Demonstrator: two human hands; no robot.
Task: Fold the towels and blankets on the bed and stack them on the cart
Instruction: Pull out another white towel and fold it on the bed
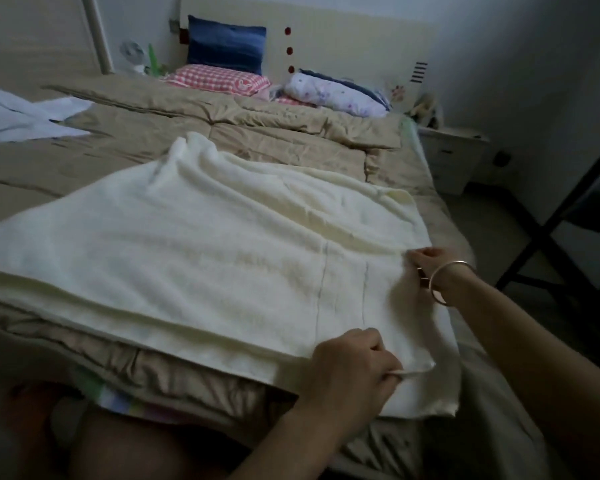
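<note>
A large cream towel [201,251] lies spread across the near part of the bed, doubled over with layered edges along its near side and rumpled at its far end. My left hand [354,365] pinches the towel's near right corner between thumb and curled fingers. My right hand [426,263], with a bangle on the wrist, grips the towel's right edge a little farther up. Both hands sit at the bed's right side. The cart is not clearly in view.
A tan quilt [257,133] covers the bed. Pillows lie at the headboard: a blue one [226,45], a red-checked one [219,79] and a floral one [336,95]. White cloth [25,112] lies at far left. A white nightstand [454,157] and a dark frame [548,220] stand right.
</note>
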